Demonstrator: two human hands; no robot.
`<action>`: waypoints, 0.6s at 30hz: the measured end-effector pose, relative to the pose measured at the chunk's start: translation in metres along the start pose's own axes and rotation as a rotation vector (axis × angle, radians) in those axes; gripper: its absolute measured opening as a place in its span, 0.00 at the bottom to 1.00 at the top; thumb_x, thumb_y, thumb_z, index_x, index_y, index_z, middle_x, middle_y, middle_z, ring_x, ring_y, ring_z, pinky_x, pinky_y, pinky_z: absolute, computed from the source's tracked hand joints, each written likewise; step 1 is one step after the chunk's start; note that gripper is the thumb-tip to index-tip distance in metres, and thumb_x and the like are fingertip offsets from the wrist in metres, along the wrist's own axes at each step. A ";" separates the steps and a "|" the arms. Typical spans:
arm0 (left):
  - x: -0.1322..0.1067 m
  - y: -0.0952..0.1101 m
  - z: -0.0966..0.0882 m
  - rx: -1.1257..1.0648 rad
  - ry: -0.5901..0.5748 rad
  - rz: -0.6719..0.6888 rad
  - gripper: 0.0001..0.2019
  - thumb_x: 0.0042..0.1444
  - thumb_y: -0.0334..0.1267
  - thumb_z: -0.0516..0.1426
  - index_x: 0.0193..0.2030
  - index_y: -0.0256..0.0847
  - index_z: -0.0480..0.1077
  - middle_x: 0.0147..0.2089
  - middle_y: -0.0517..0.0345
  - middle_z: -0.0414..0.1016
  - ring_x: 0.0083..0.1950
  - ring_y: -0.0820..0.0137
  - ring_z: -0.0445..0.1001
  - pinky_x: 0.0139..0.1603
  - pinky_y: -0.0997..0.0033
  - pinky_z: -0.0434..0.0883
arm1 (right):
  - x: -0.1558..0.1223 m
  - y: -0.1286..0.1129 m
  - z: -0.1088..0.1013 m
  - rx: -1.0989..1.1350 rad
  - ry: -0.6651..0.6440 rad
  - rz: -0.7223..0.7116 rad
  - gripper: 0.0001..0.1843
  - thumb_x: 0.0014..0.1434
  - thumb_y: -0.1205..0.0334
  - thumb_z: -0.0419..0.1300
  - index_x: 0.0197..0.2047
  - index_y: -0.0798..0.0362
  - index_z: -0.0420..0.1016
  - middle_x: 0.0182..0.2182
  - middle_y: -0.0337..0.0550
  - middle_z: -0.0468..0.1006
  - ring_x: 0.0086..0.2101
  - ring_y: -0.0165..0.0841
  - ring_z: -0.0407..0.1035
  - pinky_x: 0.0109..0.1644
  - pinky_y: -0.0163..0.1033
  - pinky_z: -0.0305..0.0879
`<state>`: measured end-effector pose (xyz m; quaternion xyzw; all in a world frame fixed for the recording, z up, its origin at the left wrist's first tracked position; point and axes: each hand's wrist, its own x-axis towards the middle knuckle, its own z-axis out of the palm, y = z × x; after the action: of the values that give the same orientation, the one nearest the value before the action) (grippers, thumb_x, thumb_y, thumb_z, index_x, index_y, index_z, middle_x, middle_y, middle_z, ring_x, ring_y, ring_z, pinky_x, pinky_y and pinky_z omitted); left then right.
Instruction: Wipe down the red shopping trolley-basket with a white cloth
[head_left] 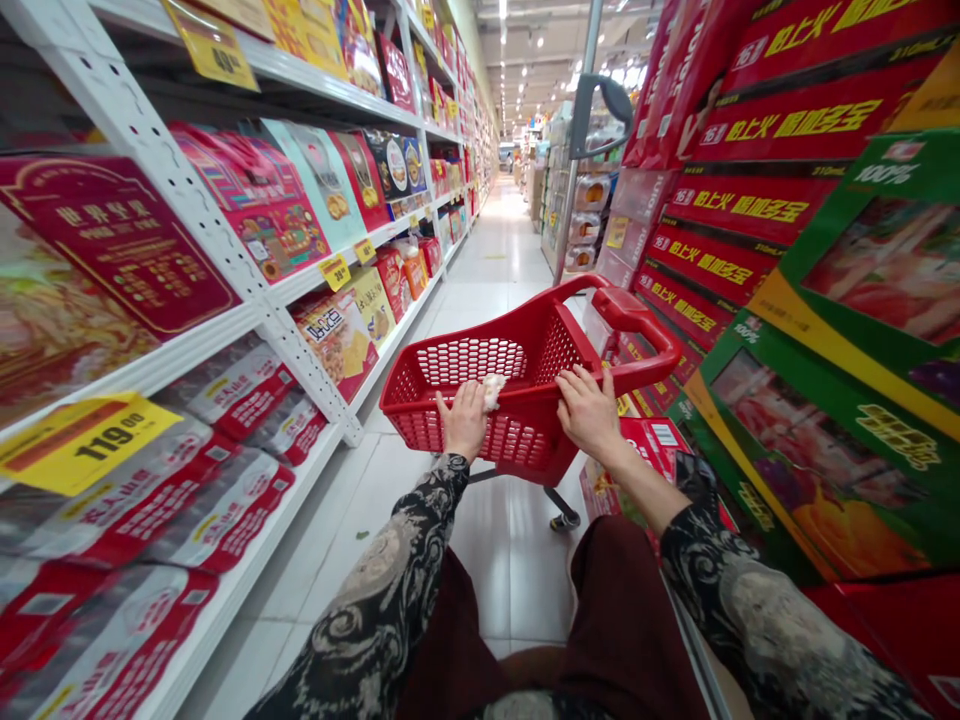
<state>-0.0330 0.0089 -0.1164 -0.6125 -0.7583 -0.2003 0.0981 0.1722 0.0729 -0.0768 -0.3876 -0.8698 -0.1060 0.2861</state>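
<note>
A red plastic shopping basket on wheels [420, 395] stands tilted on the aisle floor in front of me. My left hand [463, 420] rests on its near rim and presses a small white cloth [493, 390] against the rim. My right hand [589, 412] grips the same rim further right, fingers curled over the edge, just below the basket's red handle [637, 330]. The basket looks empty inside.
White shelves [225, 330] with boxed and bagged goods and yellow price tags [79, 440] run along the left. Stacked red and green cartons [810, 300] rise on the right. The pale tiled aisle [495, 260] stretches ahead, with a grey pole [577, 150] beside it.
</note>
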 end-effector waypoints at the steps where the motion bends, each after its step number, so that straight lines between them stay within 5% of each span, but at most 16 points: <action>1: -0.002 -0.002 0.001 0.009 0.006 -0.004 0.23 0.59 0.33 0.45 0.62 0.45 0.58 0.65 0.53 0.60 0.67 0.64 0.55 0.66 0.38 0.38 | 0.001 -0.004 0.001 0.003 0.004 0.011 0.21 0.58 0.65 0.49 0.54 0.57 0.69 0.54 0.51 0.71 0.57 0.45 0.58 0.63 0.62 0.37; 8: 0.000 0.022 0.003 -0.001 -0.018 0.078 0.24 0.59 0.35 0.44 0.63 0.46 0.57 0.66 0.53 0.57 0.68 0.64 0.52 0.67 0.40 0.38 | 0.002 -0.027 0.014 0.016 -0.046 -0.065 0.23 0.56 0.66 0.50 0.55 0.56 0.68 0.55 0.51 0.70 0.58 0.45 0.58 0.63 0.62 0.36; 15: -0.014 -0.053 -0.001 0.070 0.004 -0.108 0.24 0.58 0.33 0.45 0.62 0.46 0.58 0.66 0.51 0.58 0.67 0.63 0.54 0.66 0.38 0.38 | -0.005 -0.018 0.015 0.017 -0.037 -0.072 0.22 0.57 0.67 0.50 0.55 0.56 0.68 0.56 0.49 0.69 0.58 0.44 0.58 0.64 0.60 0.37; 18: -0.017 -0.067 -0.002 0.094 0.030 -0.164 0.24 0.58 0.33 0.45 0.62 0.44 0.58 0.66 0.51 0.58 0.67 0.63 0.54 0.66 0.38 0.38 | -0.004 -0.019 0.016 0.017 -0.027 -0.067 0.22 0.57 0.67 0.50 0.55 0.56 0.68 0.55 0.49 0.70 0.58 0.44 0.58 0.64 0.60 0.37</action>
<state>-0.0944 -0.0187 -0.1338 -0.5399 -0.8131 -0.1807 0.1213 0.1535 0.0639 -0.0920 -0.3573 -0.8870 -0.1029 0.2739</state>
